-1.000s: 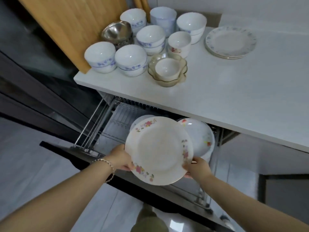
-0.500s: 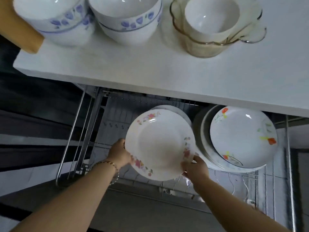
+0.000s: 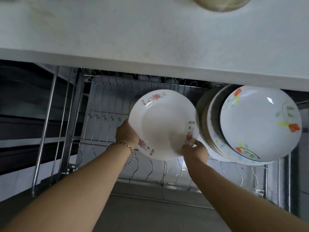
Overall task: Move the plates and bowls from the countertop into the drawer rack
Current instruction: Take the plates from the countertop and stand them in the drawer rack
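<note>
Midway, we hold a plate (image 3: 163, 124) over the drawer rack (image 3: 103, 104), left grip (image 3: 127, 134) and right grip (image 3: 195, 149) clasping its rim; other plates (image 3: 260, 121) racked, a bowl (image 3: 219, 4) on the tabletop (image 3: 150, 30).

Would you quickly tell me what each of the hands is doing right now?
Left hand: grips the left rim of the pink-flowered plate.
Right hand: holds its lower right rim.

no text, label, brand or number can be read anywhere.
</note>
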`<state>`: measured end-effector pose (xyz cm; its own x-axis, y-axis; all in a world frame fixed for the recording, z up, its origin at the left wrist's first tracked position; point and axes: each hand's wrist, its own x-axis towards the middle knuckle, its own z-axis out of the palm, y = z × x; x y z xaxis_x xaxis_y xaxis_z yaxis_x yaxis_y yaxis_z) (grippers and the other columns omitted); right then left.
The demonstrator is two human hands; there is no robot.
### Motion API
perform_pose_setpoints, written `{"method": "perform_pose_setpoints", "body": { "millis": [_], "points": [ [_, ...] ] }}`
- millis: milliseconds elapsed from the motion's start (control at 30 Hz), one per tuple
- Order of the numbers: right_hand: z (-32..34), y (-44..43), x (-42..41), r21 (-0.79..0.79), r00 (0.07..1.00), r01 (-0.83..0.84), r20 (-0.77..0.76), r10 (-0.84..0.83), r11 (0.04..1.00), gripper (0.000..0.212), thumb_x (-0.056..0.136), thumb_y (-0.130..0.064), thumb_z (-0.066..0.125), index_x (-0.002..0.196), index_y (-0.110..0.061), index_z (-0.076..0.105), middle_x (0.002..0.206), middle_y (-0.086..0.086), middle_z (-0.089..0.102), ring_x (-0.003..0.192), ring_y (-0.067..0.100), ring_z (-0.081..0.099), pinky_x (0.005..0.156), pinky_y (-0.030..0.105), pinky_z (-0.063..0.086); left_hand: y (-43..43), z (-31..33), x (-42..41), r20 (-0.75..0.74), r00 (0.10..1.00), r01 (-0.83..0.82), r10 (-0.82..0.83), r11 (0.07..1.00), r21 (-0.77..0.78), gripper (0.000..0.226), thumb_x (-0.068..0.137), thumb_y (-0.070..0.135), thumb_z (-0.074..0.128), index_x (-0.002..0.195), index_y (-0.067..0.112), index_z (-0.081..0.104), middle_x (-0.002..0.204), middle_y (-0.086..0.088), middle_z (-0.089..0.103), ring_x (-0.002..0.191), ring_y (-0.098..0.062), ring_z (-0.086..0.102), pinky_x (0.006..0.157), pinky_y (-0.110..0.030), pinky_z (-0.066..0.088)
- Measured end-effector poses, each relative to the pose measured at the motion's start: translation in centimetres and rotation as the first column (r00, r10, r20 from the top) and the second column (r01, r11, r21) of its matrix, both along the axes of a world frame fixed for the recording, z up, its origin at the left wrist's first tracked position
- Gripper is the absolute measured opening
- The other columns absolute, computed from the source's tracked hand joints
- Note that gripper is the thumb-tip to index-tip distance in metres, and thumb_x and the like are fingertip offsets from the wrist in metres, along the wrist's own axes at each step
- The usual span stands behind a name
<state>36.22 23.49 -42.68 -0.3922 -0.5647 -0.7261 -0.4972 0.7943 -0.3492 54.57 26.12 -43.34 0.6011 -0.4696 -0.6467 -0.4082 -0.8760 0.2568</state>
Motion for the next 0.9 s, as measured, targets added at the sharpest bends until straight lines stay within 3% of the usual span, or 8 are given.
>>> {"method": "perform_pose_setpoints", "body": {
  "millis": [133,400,500,567,633,700,800,900],
  "points": [
    [-0.1,-0.7,0.4,-0.001,0.997,0.048,0.059,-0.048,0.999,0.034,0.088,-0.010,0.053,0.121,-0.012,0.059,0.110,0.017,0.068,0.082,0.024,0.051,0.069,0.025,0.035,-0.6,0.5,-0.6,-0.037,0.999,-0.027,0.024,0.996,-0.087,0.036,0.090,-0.001,0.048,0.126,0.006,0.049,0.122,-0.013,0.060,0.113,-0.032,0.058,0.091,-0.034,0.049],
    [-0.9,-0.4,-0.4,0.035,0.995,0.007,0.098,-0.010,0.999,0.038,0.090,-0.012,0.051,0.128,-0.008,0.051,0.119,0.015,0.064,0.090,0.030,0.056,0.063,0.016,0.043,0.4,0.3,-0.6,-0.132,0.991,-0.022,0.020,1.000,-0.016,0.043,0.086,0.000,0.052,0.126,0.012,0.049,0.121,-0.010,0.062,0.111,-0.030,0.059,0.091,-0.036,0.052],
    [-0.7,-0.3,-1.0,0.131,0.991,-0.121,0.066,0.113,0.984,0.043,0.090,-0.021,0.052,0.129,-0.004,0.049,0.120,0.014,0.062,0.112,0.032,0.057,0.086,0.029,0.044,0.4,1.0,-0.5,-0.175,0.985,0.009,-0.001,0.999,0.041,0.045,0.085,0.002,0.055,0.128,0.009,0.047,0.120,-0.012,0.062,0.110,-0.029,0.060,0.085,-0.032,0.052],
    [0.1,0.1,-2.0,0.255,0.963,-0.265,0.111,0.244,0.930,0.017,0.088,-0.020,0.053,0.096,-0.006,0.057,0.091,0.012,0.058,0.092,0.027,0.057,0.075,0.030,0.043,0.6,2.1,-1.2,-0.166,0.986,0.029,-0.020,0.998,0.052,0.045,0.085,0.005,0.055,0.129,0.007,0.046,0.121,-0.013,0.061,0.109,-0.030,0.060,0.083,-0.031,0.052],
    [1.8,0.2,-3.0,0.366,0.904,-0.426,0.213,0.371,0.828,0.024,0.089,-0.015,0.052,0.066,-0.013,0.045,0.071,0.006,0.049,0.068,0.021,0.054,0.058,0.025,0.041,0.9,3.9,-2.3,-0.155,0.985,0.082,-0.072,0.995,0.059,0.042,0.088,0.004,0.050,0.130,0.006,0.045,0.125,-0.012,0.057,0.109,-0.028,0.057,0.079,-0.026,0.048],
    [4.1,0.0,-4.1,0.413,0.820,-0.571,0.329,0.469,0.709,0.023,0.093,-0.009,0.046,0.070,-0.009,0.046,0.068,0.007,0.051,0.048,0.014,0.058,0.047,0.019,0.042,0.6,6.1,-3.7,-0.198,0.968,0.166,-0.154,0.985,0.046,0.037,0.091,0.003,0.043,0.128,0.006,0.050,0.129,-0.013,0.054,0.104,-0.023,0.055,0.073,-0.021,0.045],
    [9.3,-1.5,-6.6,0.291,0.677,-0.736,0.301,0.671,0.612,0.028,0.092,-0.011,0.047,0.112,0.006,0.058,0.112,0.021,0.065,0.100,0.027,0.068,0.072,0.025,0.049,-1.0,10.2,-7.1,-0.268,0.941,0.220,-0.204,0.975,0.029,0.031,0.091,0.006,0.045,0.118,0.007,0.060,0.126,-0.011,0.056,0.112,-0.028,0.055,0.083,-0.027,0.049],
    [15.7,-3.6,-11.0,0.188,0.640,-0.768,0.231,0.733,0.612,0.039,0.091,-0.015,0.047,0.122,0.007,0.055,0.132,0.021,0.055,0.115,0.033,0.058,0.096,0.029,0.046,-3.2,15.4,-12.4,-0.324,0.915,0.263,-0.241,0.964,0.026,0.017,0.091,0.009,0.045,0.090,0.010,0.062,0.095,-0.009,0.058,0.094,-0.025,0.055,0.084,-0.029,0.048]
  ]
}}
